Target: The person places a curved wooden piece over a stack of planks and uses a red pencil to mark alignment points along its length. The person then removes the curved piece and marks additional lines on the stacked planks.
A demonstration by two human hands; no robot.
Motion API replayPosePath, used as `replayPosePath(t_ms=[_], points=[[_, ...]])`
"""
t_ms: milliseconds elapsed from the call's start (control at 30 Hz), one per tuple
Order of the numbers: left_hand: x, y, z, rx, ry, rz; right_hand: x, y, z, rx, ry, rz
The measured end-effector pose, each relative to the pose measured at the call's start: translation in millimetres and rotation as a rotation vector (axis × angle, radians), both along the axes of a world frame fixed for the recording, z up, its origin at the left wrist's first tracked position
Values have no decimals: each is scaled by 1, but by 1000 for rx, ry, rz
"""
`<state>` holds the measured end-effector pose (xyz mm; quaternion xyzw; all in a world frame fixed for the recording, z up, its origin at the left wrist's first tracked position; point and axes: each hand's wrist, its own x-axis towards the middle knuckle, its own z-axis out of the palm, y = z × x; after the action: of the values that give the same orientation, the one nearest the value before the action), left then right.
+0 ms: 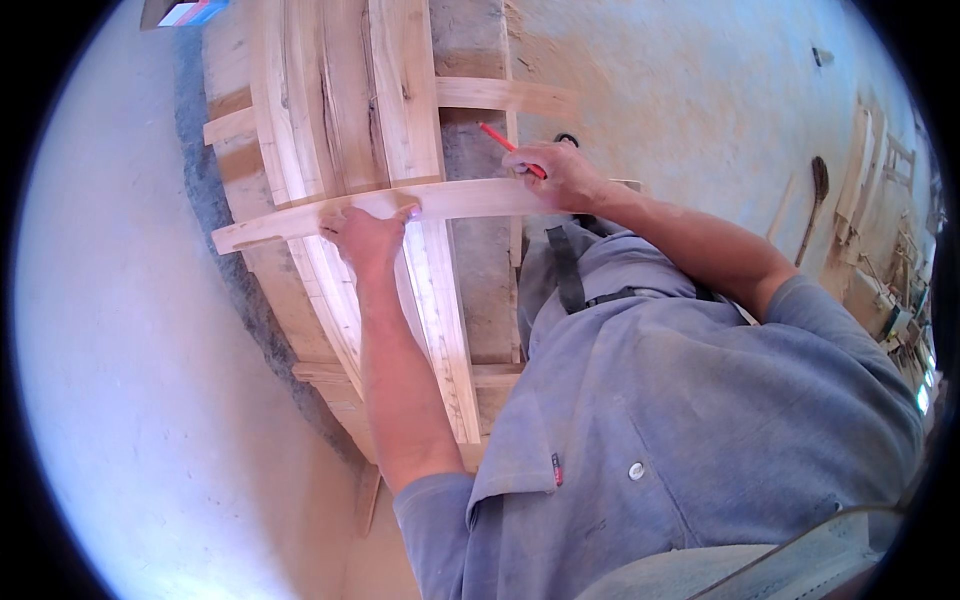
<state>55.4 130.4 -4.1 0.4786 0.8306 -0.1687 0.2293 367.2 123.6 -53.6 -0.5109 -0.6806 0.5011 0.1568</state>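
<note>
A pale wooden slat (465, 199) lies crosswise over several long boards (328, 95) placed side by side. My left hand (368, 236) holds this slat down near its middle, with the thumb apart from the fingers; the fingertips are partly hidden. To the right, my right hand (560, 172) is closed around a red pencil (497, 136), whose far end points up and left. That hand is over the slat's right end and hides part of it. The long boards carry dark grain lines and run from the far edge toward me.
Short crosspieces (500, 95) stick out from under the boards on both sides. A pale wall (110, 330) rises close on the left. A brush (819, 180) and leaning wood pieces (860, 175) are at the far right. A small blue box (200, 12) sits at the top left.
</note>
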Motion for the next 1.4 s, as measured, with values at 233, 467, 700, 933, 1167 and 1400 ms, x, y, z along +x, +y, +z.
replayPosePath(t_ms=[233, 467, 700, 933, 1167, 1400], points=[[-2, 4, 1, -72, 5, -9, -8, -3, 17, -12, 92, -104], [7, 8, 10, -34, -18, 53, -13, -8, -3, 8, 63, -37], [11, 10, 19, -30, -47, 73, -14, -8, 2, -81, 31, -27], [3, 7, 9, -32, -50, 30, -17, -4, 4, -132, 37, -42], [4, 5, 8, 15, -71, 30, -15, -6, 0, -119, 50, -38], [2, 5, 5, 27, -90, 42, -14, -5, -2, -105, 94, -38]])
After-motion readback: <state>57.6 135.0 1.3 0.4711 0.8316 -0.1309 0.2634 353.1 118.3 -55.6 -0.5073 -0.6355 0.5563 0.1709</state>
